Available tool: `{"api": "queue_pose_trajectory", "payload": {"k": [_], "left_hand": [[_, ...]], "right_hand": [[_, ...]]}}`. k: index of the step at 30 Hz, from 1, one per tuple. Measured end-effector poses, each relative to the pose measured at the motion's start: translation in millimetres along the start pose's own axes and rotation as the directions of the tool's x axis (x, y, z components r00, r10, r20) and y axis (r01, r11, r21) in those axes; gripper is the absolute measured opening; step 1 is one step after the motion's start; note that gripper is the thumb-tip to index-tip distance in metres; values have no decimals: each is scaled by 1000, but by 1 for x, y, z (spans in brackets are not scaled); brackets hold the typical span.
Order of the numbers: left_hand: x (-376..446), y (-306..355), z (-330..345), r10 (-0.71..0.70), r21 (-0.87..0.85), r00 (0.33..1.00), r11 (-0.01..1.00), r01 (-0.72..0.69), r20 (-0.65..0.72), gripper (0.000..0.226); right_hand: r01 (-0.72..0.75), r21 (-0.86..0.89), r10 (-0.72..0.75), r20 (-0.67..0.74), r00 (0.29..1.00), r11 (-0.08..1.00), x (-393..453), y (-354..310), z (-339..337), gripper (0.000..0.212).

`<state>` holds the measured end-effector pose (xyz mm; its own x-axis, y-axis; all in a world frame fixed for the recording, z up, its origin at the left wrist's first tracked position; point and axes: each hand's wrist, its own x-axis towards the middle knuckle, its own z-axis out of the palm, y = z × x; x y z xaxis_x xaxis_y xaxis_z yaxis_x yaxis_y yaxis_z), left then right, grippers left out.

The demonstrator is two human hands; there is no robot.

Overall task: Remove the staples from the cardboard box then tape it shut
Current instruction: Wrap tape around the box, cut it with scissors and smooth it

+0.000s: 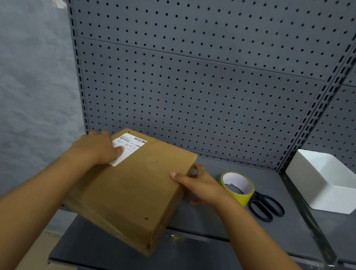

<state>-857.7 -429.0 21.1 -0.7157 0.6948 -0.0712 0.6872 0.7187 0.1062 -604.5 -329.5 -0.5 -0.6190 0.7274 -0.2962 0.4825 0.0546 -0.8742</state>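
A flat brown cardboard box (139, 189) with a white shipping label at its far left corner lies skewed on the grey shelf (217, 222), its near corner past the shelf's front edge. My left hand (97, 148) grips the box's left side, thumb on the label. My right hand (199, 186) holds its right edge, thumb on top. A yellow tape roll (237, 187) lies just right of my right hand, and black scissors (265, 205) lie beside the roll. No staples can be made out on the box.
A white open bin (327, 185) stands at the back right of the shelf. A grey pegboard (191, 79) forms the back wall. A lower shelf (154, 262) juts out below. A grey wall is on the left.
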Motion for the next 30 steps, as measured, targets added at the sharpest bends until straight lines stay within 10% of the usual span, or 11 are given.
{"api": "queue_pose_trajectory", "payload": {"k": [9, 22, 30], "left_hand": [[-15, 52, 7, 488, -125, 867, 871, -476, 100, 72], [12, 65, 7, 483, -258, 861, 862, -436, 160, 62], [23, 77, -2, 426, -305, 839, 893, -331, 339, 46]], "right_hand": [[-14, -20, 15, 55, 998, 1000, 7, -15, -5, 51], [-61, 8, 60, 66, 996, 998, 4, -8, -7, 61], [131, -381, -183, -104, 978, 915, -3, -3, -59, 53]]}}
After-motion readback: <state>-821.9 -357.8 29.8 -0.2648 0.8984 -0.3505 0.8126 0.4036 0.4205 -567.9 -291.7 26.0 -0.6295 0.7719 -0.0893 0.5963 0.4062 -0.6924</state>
